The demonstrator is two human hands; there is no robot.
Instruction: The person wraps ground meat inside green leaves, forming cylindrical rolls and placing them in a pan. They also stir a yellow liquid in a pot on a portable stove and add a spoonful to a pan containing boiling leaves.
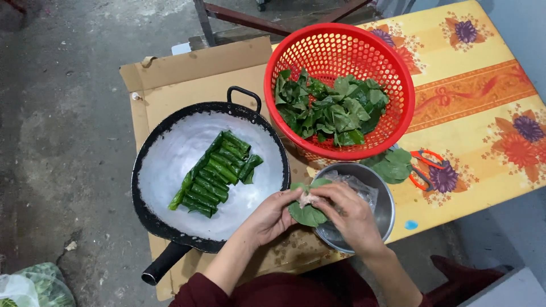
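Yellow floral-patterned tabletop (472, 122) fills the right half of the frame, over grey concrete floor (62, 131). Flattened brown cardboard sheet (187, 74) covers the table's left part, centre-left of frame. On it sits a wide black round pan with pale inner surface (170, 159), one handle toward the bottom edge; a neat stack of rolled green leaf parcels (213, 173) lies in its middle. Red perforated plastic basket (339, 88) at upper centre, holding loose dark green leaves (333, 111). Round steel bowl (380, 211) at lower centre-right, clear plastic bag inside. A few flat green leaves (392, 165) lie on the table just above the bowl, orange-handled scissors (424, 167) beside them. Left hand (270, 219) and right hand (350, 216), lower centre, fingers curled together on a single open green leaf with pale filling (308, 210), held at the bowl's left rim.
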